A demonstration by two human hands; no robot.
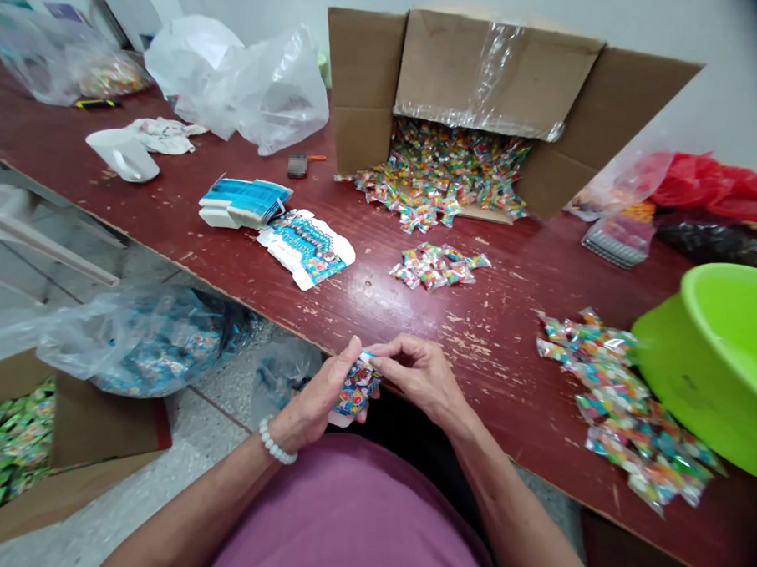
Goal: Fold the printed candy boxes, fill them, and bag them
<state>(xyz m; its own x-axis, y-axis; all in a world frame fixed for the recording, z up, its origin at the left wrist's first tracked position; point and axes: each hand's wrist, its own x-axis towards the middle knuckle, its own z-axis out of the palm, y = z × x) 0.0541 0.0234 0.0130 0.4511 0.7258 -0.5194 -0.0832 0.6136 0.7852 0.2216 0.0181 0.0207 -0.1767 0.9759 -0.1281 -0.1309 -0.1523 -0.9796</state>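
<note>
My left hand (320,402) is closed around a small printed pouch (356,389), held upright at the near edge of the red table (366,291). My right hand (416,370) pinches the top edge of the same pouch with its fingertips. A white bead bracelet (275,444) sits on my left wrist. Just beyond my hands lies a small cluster of colourful wrapped sweets (439,265). A longer heap of the same sweets (621,407) lies to my right. A few flat printed pouches (308,247) and a blue stack of them (244,202) lie to the left.
An open cardboard box (487,96) on its side spills sweets at the back. A green basin (720,357) stands at the right. White cup (124,154) and plastic bags (237,81) lie far left. A filled bag (143,340) and a carton (38,461) sit on the floor.
</note>
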